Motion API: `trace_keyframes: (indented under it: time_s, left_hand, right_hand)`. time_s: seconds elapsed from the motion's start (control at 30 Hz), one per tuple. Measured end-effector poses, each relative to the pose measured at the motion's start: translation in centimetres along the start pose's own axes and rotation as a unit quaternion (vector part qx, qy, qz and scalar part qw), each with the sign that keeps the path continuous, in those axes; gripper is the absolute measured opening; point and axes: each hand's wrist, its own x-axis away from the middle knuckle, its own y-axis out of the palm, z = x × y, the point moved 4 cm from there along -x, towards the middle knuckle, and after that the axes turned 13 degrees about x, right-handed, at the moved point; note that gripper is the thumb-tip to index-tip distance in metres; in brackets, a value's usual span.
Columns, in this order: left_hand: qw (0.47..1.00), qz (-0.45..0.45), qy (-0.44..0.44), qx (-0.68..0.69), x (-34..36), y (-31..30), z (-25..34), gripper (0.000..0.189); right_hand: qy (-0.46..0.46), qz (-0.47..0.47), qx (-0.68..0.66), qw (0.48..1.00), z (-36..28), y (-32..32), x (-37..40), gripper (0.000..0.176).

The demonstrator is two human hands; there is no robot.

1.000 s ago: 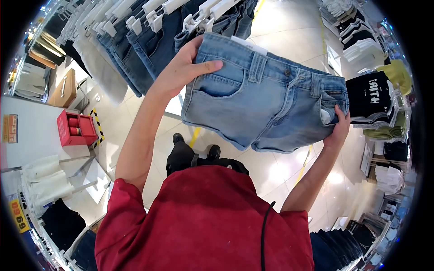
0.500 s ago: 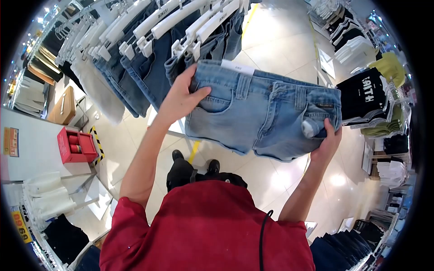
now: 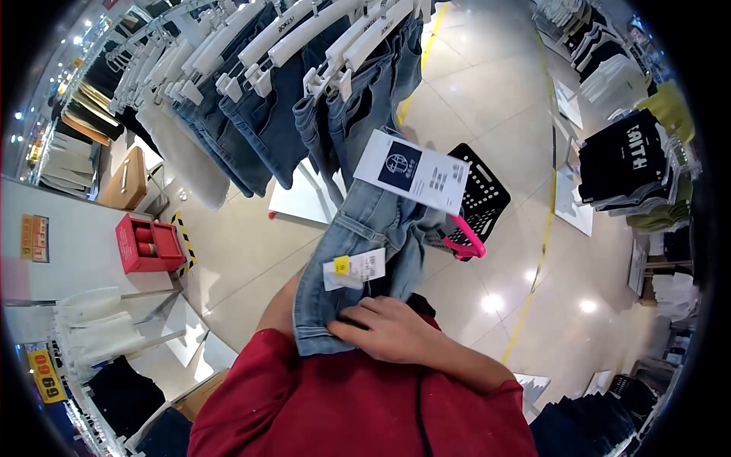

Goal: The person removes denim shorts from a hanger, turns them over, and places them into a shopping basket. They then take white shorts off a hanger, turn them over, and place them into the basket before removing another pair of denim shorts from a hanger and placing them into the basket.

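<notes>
A pair of light blue denim shorts (image 3: 346, 228) is held close against my red shirt, folded and turned on its side. My right hand (image 3: 388, 329) grips the denim near its lower edge, fingers curled on it. Behind the shorts my left hand is hidden; only part of that forearm shows. At the top of the shorts lies a large white card tag (image 3: 449, 181) with a dark blue square. A smaller white price tag (image 3: 371, 265) with a yellow sticker lies over the fabric.
Denim shorts (image 3: 365, 99) hang on white hangers (image 3: 297, 38) ahead. A black shopping basket (image 3: 487, 194) with a pink handle (image 3: 470, 238) is beyond the shorts. Shirts (image 3: 620, 160) hang at right. A red box (image 3: 148, 244) with red cylinders stands at left.
The shorts went from stretched wide between both hands to turned and drawn against my body. My right hand moved left and inward. Both tags now face up, and the basket has come into view.
</notes>
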Motion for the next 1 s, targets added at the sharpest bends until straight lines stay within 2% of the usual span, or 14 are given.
trace_keyframes:
  time_s: [0.03,0.13,0.17,0.27,0.3,0.33,0.4,0.47,0.5,0.53,0.63,0.73,0.83,1.0]
  left_hand:
    - [1.000,-0.002,-0.017,0.007,0.7,0.1,0.0,0.025]
    - [0.997,0.002,-0.074,0.032,2.2,0.3,-0.6,0.025]
    - [0.995,0.002,-0.092,0.040,2.5,0.4,-0.7,0.024]
    - [0.988,0.004,-0.137,0.069,2.6,0.6,-1.0,0.024]
    - [0.985,0.003,-0.153,0.079,2.5,0.7,-1.1,0.024]
    - [0.982,0.002,-0.168,0.089,2.5,0.8,-1.2,0.024]
    - [0.974,0.002,-0.198,0.109,2.5,0.8,-1.4,0.024]
    - [0.967,0.005,-0.223,0.123,2.5,0.8,-1.8,0.024]
    - [0.964,0.005,-0.233,0.131,2.7,0.9,-2.0,0.024]
    - [0.961,0.003,-0.243,0.134,2.8,1.0,-2.3,0.023]
    - [0.953,0.003,-0.264,0.151,3.0,1.2,-3.0,0.023]
    - [0.946,-0.001,-0.281,0.163,2.8,1.7,-3.9,0.023]
    - [0.938,-0.007,-0.301,0.172,2.6,1.8,-4.3,0.023]
    - [0.923,-0.025,-0.336,0.183,2.3,1.8,-4.9,0.023]
  right_hand:
    - [0.016,-0.071,-0.011,0.997,-0.1,0.3,-0.3,0.038]
    - [0.004,-0.098,-0.073,0.993,-0.3,0.1,-0.1,0.038]
    - [0.005,-0.111,-0.097,0.989,-0.1,0.0,0.0,0.043]
    - [0.053,0.053,-0.046,0.996,2.6,-4.7,1.0,0.040]
    - [0.099,0.162,0.001,0.982,4.1,-6.4,2.0,0.040]
    - [0.144,0.268,0.047,0.951,5.5,-8.0,3.0,0.040]
    - [0.281,0.366,-0.036,0.886,8.2,-9.8,4.5,0.046]
    - [0.355,0.345,0.006,0.869,8.8,-10.7,3.6,0.049]
    - [0.401,0.319,-0.078,0.855,8.8,-10.2,3.3,0.052]
    - [0.418,0.291,-0.165,0.845,9.1,-9.2,3.0,0.049]
    - [0.424,0.250,-0.302,0.816,9.3,-6.2,3.0,0.039]
    - [0.400,0.291,-0.405,0.769,9.0,-4.7,3.6,0.038]
    - [0.392,0.292,-0.431,0.759,8.5,-3.5,4.4,0.039]
    - [0.382,0.280,-0.393,0.788,7.2,-2.0,5.2,0.046]
